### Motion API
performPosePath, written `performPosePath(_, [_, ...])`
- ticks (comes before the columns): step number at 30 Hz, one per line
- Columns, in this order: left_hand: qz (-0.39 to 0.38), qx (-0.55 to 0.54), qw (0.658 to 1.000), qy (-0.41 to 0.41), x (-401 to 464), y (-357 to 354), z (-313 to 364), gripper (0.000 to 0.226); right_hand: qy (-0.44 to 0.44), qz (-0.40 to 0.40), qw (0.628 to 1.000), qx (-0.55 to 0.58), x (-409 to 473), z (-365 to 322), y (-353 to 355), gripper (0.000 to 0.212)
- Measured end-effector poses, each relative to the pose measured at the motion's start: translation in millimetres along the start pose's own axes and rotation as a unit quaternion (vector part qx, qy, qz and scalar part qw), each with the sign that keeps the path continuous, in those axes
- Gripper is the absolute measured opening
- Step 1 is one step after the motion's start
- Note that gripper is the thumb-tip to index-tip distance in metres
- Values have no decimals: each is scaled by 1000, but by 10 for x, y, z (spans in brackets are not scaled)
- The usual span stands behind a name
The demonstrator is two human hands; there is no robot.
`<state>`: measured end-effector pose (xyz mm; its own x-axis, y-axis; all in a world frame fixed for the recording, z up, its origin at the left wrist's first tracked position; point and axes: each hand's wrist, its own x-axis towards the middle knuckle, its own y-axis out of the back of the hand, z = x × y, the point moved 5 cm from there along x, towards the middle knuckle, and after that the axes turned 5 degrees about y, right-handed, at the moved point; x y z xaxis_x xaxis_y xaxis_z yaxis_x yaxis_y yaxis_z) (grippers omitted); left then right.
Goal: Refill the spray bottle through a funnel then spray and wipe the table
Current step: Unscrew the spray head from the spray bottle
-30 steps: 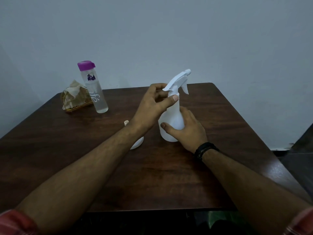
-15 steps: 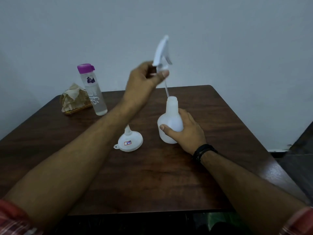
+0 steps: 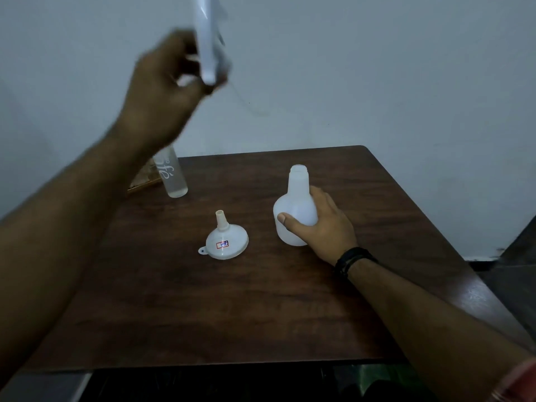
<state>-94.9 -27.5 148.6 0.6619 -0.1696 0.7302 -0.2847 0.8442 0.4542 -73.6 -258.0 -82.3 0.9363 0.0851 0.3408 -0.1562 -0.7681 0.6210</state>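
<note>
The white spray bottle stands upright on the dark wooden table, its neck open with no head on it. My right hand grips its lower body. My left hand is raised high above the table's left side, blurred, holding the white trigger spray head with its thin dip tube trailing down to the right. A white funnel lies upside down, spout up, on the table left of the bottle.
A clear water bottle stands at the back left, its top hidden behind my left arm. A basket edge shows beside it. A grey wall is close behind the table.
My left hand unscrewed the spray head, lifted it out of the bottle, and has carried it higher and leftward. The right hand has kept its hold on the bottle.
</note>
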Motion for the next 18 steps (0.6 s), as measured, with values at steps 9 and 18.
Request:
performPosePath(9, [-337,305,887,-84,-771,-850,-689,53,13,14,1000,5,-10,-20,26,85])
performPosePath(18, [-356,346,867,-37,-774,-884,-959,54,1,12,1000,-18,15,6,1,95])
